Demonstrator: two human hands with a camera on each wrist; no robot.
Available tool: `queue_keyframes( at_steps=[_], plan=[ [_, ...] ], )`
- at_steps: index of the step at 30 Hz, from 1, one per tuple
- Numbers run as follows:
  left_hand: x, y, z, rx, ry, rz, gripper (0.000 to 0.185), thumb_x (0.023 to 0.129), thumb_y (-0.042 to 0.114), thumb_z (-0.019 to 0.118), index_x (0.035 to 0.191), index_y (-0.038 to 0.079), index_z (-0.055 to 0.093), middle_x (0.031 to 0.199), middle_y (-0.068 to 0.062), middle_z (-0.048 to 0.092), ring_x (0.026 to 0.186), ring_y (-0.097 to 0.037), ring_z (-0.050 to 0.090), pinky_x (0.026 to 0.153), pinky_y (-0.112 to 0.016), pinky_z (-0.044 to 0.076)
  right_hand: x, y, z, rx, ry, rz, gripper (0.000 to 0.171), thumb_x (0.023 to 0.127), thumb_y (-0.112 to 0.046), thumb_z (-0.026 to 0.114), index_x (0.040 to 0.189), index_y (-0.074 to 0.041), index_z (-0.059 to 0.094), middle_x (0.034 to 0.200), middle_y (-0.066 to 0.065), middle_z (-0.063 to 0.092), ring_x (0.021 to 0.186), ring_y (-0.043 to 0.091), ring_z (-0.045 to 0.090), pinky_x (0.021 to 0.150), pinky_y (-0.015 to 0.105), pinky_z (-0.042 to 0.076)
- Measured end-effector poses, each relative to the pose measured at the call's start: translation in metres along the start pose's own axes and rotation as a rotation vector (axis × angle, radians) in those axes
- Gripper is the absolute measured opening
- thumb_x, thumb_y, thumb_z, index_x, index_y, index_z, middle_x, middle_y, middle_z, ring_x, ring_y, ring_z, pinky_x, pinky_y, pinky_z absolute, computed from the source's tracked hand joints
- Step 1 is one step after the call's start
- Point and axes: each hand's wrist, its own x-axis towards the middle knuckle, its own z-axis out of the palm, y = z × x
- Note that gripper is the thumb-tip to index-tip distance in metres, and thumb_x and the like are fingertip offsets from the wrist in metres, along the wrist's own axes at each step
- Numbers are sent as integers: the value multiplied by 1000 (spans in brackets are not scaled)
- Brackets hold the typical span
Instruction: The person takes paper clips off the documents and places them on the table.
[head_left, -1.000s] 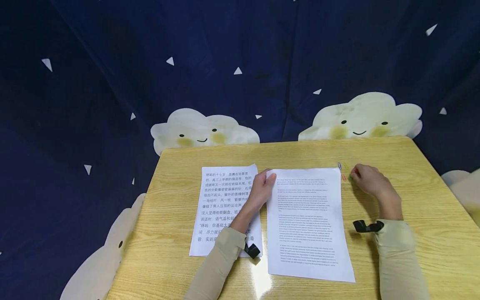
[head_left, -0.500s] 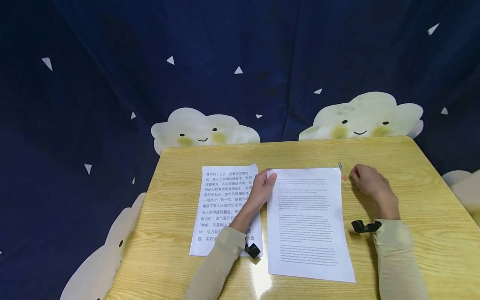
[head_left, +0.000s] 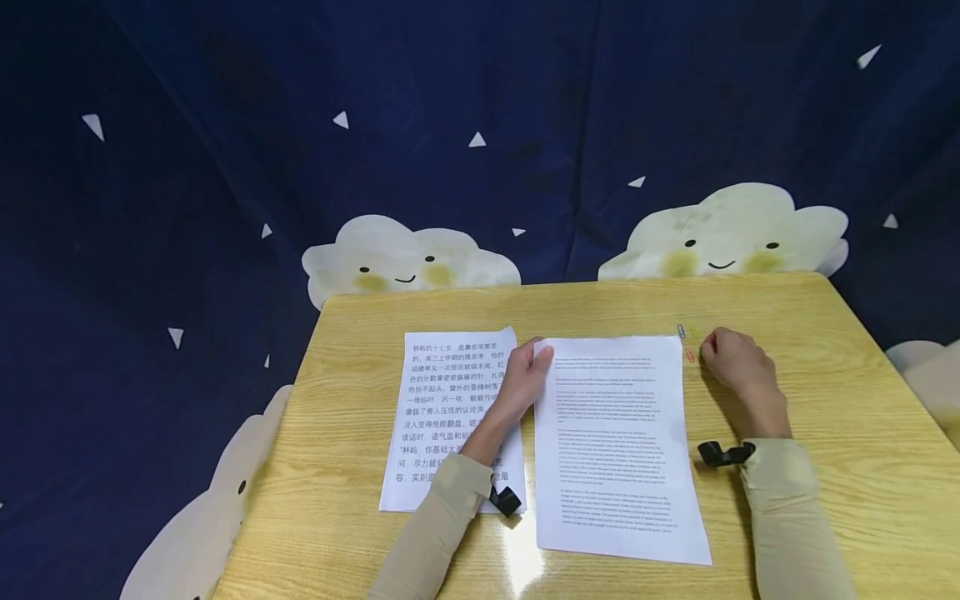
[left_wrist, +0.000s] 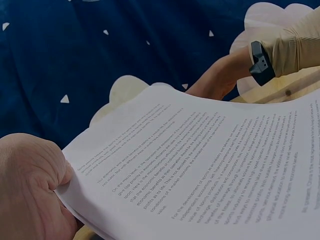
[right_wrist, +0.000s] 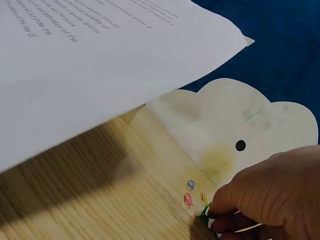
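Nearest, the white printed English paper stack (head_left: 615,442) lies mid-surface on the pale wooden surface (head_left: 862,467), the left hand (head_left: 525,375) pinching its far left corner, lifted slightly. Beside it, a Chinese-text sheet (head_left: 442,400). Farther right, the right hand (head_left: 735,362) pinches what looks like a green paper clip (right_wrist: 205,212), near pink, yellow and blue clips (right_wrist: 189,200).

The left hand (head_left: 527,372) was curled, with its thumb on top, in a pinch. The right hand (head_left: 731,360) lay near the far right edge, its fingertips (right_wrist: 220,216) bent and pinched together.
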Motion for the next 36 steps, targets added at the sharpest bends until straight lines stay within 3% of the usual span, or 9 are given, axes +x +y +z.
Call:
queue_keyframes(
  at_steps=[15, 25, 31, 36],
  plan=[
    [1, -3, 3, 20, 7, -10, 25, 111, 21, 52, 118, 6, 72, 92, -6, 74, 73, -13, 65, 71, -25, 52, 2, 8, 6, 109, 81, -7, 21, 102, -14, 50, 97, 5, 57, 90, 23, 61, 77, 35, 56, 64, 41, 43],
    [4, -5, 2, 14, -3, -12, 27, 111, 22, 50, 124, 8, 69, 99, -6, 75, 84, -15, 68, 82, -28, 55, 3, 22, 1, 204, 69, -77, 29, 108, -17, 50, 104, 9, 60, 91, 22, 61, 80, 32, 55, 64, 36, 43],
    [6, -11, 4, 23, 66, -4, 26, 110, 18, 53, 131, 4, 61, 111, -10, 75, 94, -16, 71, 93, -32, 55, 6, 25, 5, 236, 88, -74, 30, 108, -17, 49, 107, 9, 61, 96, 24, 63, 82, 32, 55, 65, 35, 44],
    [3, -14, 5, -10, 130, -17, 27, 109, 18, 55, 131, 3, 59, 107, -12, 76, 88, -21, 73, 82, -32, 58, 6, 21, 11, 264, 123, -65, 27, 107, -15, 49, 106, 9, 62, 94, 22, 63, 78, 29, 54, 62, 31, 43]
  ],
)
